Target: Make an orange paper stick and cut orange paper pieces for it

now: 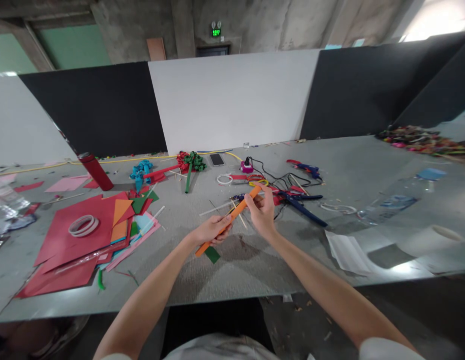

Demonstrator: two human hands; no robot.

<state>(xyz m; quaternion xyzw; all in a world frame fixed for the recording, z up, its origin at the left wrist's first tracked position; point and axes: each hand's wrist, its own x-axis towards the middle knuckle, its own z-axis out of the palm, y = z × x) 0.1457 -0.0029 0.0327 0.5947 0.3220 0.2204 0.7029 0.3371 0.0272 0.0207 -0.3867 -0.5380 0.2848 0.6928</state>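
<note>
An orange stick-like roll is held slantwise above the grey table, its upper end pointing away to the right. My left hand is wrapped round its lower half. The fingers of my right hand grip it close to the upper end. Below my left hand a small dark green piece lies on the table. Behind my right hand are dark blue-handled pliers, with yellow and red rings beside them.
Red sheets with a tape roll lie left, near a red bottle. Behind are blue and green ribbon flowers and a phone. At right are a plastic bottle and a white roll.
</note>
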